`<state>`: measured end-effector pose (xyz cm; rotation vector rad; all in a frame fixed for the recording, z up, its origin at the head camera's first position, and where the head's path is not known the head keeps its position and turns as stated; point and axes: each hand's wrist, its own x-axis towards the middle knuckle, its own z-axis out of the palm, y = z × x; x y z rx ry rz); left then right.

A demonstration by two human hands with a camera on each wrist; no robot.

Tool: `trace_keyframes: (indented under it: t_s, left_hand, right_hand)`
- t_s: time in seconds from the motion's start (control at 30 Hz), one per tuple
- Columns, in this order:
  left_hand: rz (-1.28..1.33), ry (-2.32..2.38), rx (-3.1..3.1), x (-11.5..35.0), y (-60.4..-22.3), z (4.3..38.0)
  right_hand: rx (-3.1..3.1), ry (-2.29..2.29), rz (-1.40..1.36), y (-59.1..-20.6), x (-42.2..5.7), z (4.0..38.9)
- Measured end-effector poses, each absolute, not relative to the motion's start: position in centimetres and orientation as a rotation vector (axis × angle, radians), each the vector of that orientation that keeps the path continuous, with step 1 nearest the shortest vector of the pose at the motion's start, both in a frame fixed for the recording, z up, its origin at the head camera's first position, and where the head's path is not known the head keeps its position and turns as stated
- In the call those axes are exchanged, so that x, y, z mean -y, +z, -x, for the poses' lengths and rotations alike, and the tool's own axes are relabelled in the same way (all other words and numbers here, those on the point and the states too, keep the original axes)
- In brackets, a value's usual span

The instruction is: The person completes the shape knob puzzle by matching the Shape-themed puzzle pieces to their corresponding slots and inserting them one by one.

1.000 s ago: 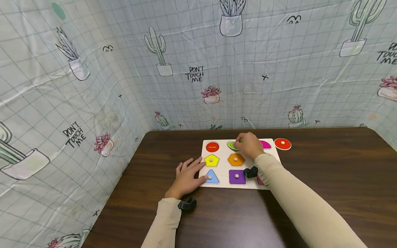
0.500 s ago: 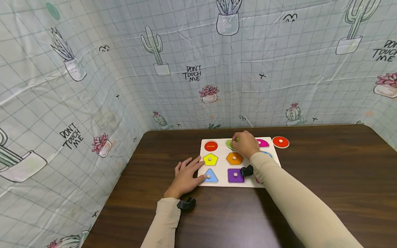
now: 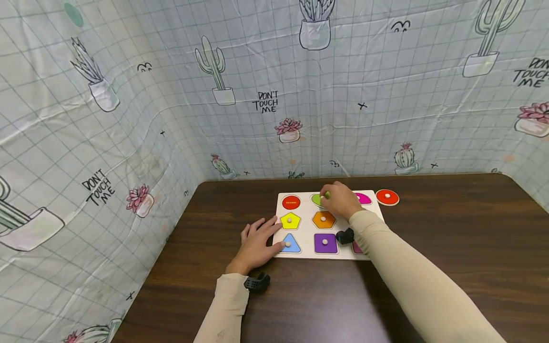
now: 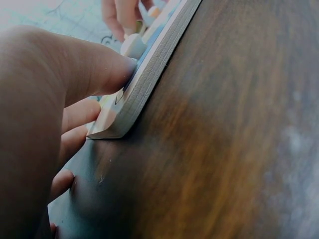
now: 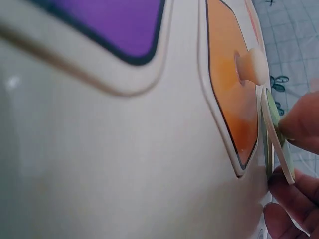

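A white shape-puzzle board (image 3: 306, 233) lies on the table. My right hand (image 3: 342, 201) reaches over its back row and pinches a green puzzle piece (image 5: 275, 112), which stands tilted on edge at its green recess (image 3: 316, 199), close behind the orange hexagon (image 5: 227, 74). Part of that green piece is hidden by the fingers. My left hand (image 3: 257, 247) rests along the board's left edge with fingers spread. Its thumb (image 4: 107, 67) touches the board beside the knob of the blue triangle (image 3: 292, 245), and its fingertips reach the edge by the yellow pentagon (image 3: 293, 221).
A red knobbed disc (image 3: 388, 197) lies on the table just right of the board's back corner. At the back left is a red round recess (image 3: 291, 202). A purple square (image 3: 326, 247) and a magenta piece (image 3: 365, 199) sit in the board. Patterned cloth (image 3: 334, 109) hangs behind the table.
My right hand has shifted slightly left with the green puzzle piece, staying at the green recess. The left hand keeps its place on the board. The head view has shifted a little.
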<state>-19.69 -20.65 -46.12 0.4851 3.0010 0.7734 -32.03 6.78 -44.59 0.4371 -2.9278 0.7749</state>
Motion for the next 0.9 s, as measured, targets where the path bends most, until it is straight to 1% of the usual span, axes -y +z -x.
trace_keyframes:
  t_s: [0.5, 0.9]
  left_hand:
    - [-0.516, 0.782, -3.013, 20.86, -46.26, 19.69]
    - [-0.461, 0.750, -3.000, 20.65, -46.01, 19.62]
  right_hand:
    - [2.901, 0.825, -0.429, -44.91, -6.82, 31.77]
    - [2.905, 0.852, -0.421, -45.00, -6.99, 31.76]
